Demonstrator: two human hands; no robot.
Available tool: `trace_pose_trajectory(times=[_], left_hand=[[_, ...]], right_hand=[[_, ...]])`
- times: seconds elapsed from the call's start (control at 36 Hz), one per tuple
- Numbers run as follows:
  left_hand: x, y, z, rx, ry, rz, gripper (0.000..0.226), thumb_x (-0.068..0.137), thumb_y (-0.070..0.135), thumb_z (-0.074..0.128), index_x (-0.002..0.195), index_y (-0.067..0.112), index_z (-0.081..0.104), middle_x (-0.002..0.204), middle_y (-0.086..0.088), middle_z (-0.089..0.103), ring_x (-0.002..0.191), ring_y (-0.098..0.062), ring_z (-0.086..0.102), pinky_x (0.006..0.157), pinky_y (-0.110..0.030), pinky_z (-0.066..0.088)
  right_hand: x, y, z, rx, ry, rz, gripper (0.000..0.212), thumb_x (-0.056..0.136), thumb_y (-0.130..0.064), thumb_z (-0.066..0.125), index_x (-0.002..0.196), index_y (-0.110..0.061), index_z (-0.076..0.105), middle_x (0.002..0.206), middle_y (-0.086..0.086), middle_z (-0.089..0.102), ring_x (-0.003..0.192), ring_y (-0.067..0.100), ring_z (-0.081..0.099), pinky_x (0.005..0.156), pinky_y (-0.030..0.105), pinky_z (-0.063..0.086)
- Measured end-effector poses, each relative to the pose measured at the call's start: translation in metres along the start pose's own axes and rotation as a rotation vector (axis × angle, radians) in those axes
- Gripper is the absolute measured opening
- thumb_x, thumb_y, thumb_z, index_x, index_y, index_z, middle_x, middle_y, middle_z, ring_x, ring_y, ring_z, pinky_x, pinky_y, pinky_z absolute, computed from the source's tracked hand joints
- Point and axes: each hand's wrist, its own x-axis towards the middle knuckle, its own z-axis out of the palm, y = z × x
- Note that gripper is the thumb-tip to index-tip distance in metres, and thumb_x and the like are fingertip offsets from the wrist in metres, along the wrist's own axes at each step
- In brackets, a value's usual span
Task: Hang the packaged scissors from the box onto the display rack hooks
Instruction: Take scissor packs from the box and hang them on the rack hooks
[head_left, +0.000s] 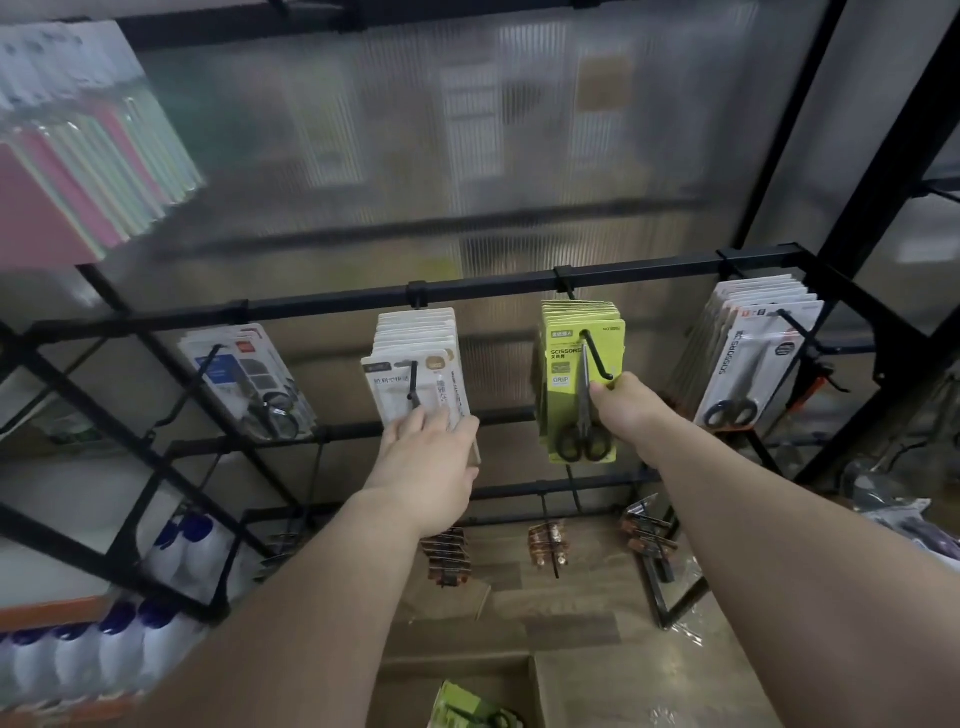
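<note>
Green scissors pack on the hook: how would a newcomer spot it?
From the black rail hang four bunches of packs. The right hand holds the front pack of the third from left. Only that bunch is green; its neighbours are white.

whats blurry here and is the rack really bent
Head view: the pink and pastel notebook stack at upper left is blurred; the green packaged scissors by the right hand read sharp; the black rack bar slants and bows, likely wide-angle distortion; the ribbed translucent panel hazes what lies behind.
</note>
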Motion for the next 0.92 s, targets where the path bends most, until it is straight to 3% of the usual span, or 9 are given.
trace_pose_trajectory(times=[0.14, 0.19, 0.25, 0.31, 0.42, 0.61, 0.75, 0.92], left_hand=[[-0.004, -0.003, 0.002, 0.000, 0.009, 0.000, 0.049, 0.101, 0.037, 0.048, 0.147, 0.025, 0.034, 0.152, -0.005, 0.037, 0.142, -0.028, 0.029, 0.119, -0.049, 0.024], [-0.006, -0.004, 0.003, -0.001, 0.015, -0.001, 0.047, 0.101, 0.037, 0.049, 0.144, 0.026, 0.036, 0.148, -0.004, 0.040, 0.139, -0.027, 0.032, 0.118, -0.049, 0.026], [-0.010, -0.004, 0.003, 0.000, 0.017, -0.002, 0.044, 0.100, 0.038, 0.049, 0.142, 0.026, 0.038, 0.146, -0.003, 0.042, 0.137, -0.027, 0.034, 0.117, -0.049, 0.027], [-0.016, -0.004, 0.004, 0.005, 0.008, -0.003, 0.045, 0.101, 0.038, 0.048, 0.143, 0.026, 0.036, 0.148, -0.005, 0.040, 0.139, -0.027, 0.032, 0.118, -0.050, 0.025], [-0.028, -0.009, 0.005, -0.012, 0.007, -0.012, 0.053, 0.101, 0.038, 0.048, 0.150, 0.027, 0.030, 0.152, -0.005, 0.036, 0.143, -0.027, 0.027, 0.120, -0.052, 0.022], [-0.060, -0.029, -0.002, -0.058, 0.001, -0.009, 0.050, 0.102, 0.037, 0.047, 0.149, 0.027, 0.032, 0.155, -0.006, 0.033, 0.145, -0.029, 0.024, 0.121, -0.053, 0.020], [-0.094, -0.059, -0.007, -0.071, 0.005, -0.017, 0.050, 0.103, 0.036, 0.046, 0.150, 0.025, 0.032, 0.157, -0.008, 0.031, 0.147, -0.031, 0.021, 0.122, -0.053, 0.017], [-0.138, -0.110, -0.008, -0.083, 0.022, -0.022, 0.054, 0.103, 0.037, 0.046, 0.153, 0.025, 0.028, 0.160, -0.009, 0.027, 0.149, -0.031, 0.019, 0.122, -0.053, 0.016]], right_hand=[[-0.007, 0.005, 0.000, -0.088, -0.007, 0.096, 0.066, 0.104, -0.050, 0.031, 0.147, 0.000, 0.035, 0.138, 0.019, 0.052, 0.121, 0.034, 0.051, 0.093, 0.037, 0.040], [-0.011, 0.010, 0.001, -0.139, -0.022, 0.117, 0.068, 0.104, -0.052, 0.031, 0.146, 0.001, 0.038, 0.136, 0.020, 0.054, 0.112, 0.031, 0.054, 0.088, 0.036, 0.040], [-0.017, 0.014, 0.003, -0.191, -0.042, 0.102, 0.065, 0.104, -0.050, 0.034, 0.144, 0.001, 0.040, 0.136, 0.019, 0.054, 0.116, 0.032, 0.054, 0.092, 0.037, 0.042], [-0.026, 0.018, 0.008, -0.243, -0.074, 0.052, 0.060, 0.105, -0.046, 0.036, 0.141, 0.000, 0.044, 0.135, 0.017, 0.056, 0.121, 0.032, 0.054, 0.095, 0.037, 0.042], [-0.049, 0.018, 0.021, -0.380, -0.124, -0.074, 0.047, 0.104, -0.042, 0.040, 0.134, -0.008, 0.054, 0.122, 0.012, 0.062, 0.109, 0.029, 0.057, 0.088, 0.033, 0.042], [-0.096, -0.007, 0.051, -0.572, -0.122, -0.133, 0.054, 0.102, -0.048, 0.041, 0.137, -0.007, 0.046, 0.134, 0.017, 0.055, 0.118, 0.034, 0.055, 0.096, 0.041, 0.048], [-0.132, -0.029, 0.082, -0.664, -0.109, -0.187, 0.048, 0.103, -0.039, 0.042, 0.139, -0.007, 0.043, 0.137, 0.021, 0.050, 0.124, 0.039, 0.049, 0.097, 0.042, 0.043], [-0.173, -0.048, 0.127, -0.757, -0.091, -0.220, 0.044, 0.100, -0.039, 0.039, 0.133, -0.012, 0.050, 0.122, 0.014, 0.053, 0.115, 0.035, 0.053, 0.086, 0.036, 0.042]])
